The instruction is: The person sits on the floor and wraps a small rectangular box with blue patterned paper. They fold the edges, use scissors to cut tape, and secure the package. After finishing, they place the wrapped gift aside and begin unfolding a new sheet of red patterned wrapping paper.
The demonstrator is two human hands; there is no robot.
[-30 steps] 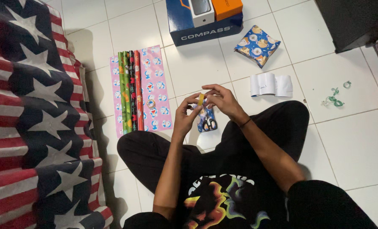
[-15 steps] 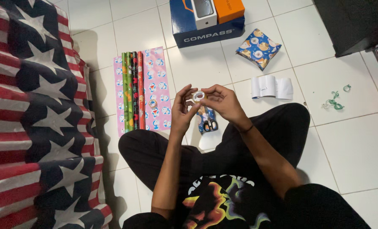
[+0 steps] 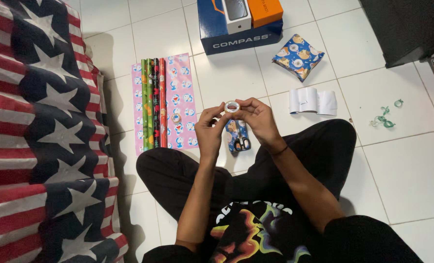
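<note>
Head view: left hand (image 3: 209,130) and right hand (image 3: 257,117) both pinch a small tape roll (image 3: 231,106) above the scissors (image 3: 238,137) — behind, a blue box (image 3: 236,36) holds a white box (image 3: 236,13) and an orange box (image 3: 265,9).

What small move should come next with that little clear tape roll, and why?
Probably pick at the small clear tape roll with a fingernail to find its loose end: the left hand and right hand pinch it above the scissors, and no strip is pulled free.

White tiled floor (image 3: 412,165) carries gift-wrap rolls (image 3: 153,102) on a pink sheet (image 3: 180,97), scissors (image 3: 239,136), a wrapped parcel (image 3: 296,56), and a blue box (image 3: 236,36).
</note>
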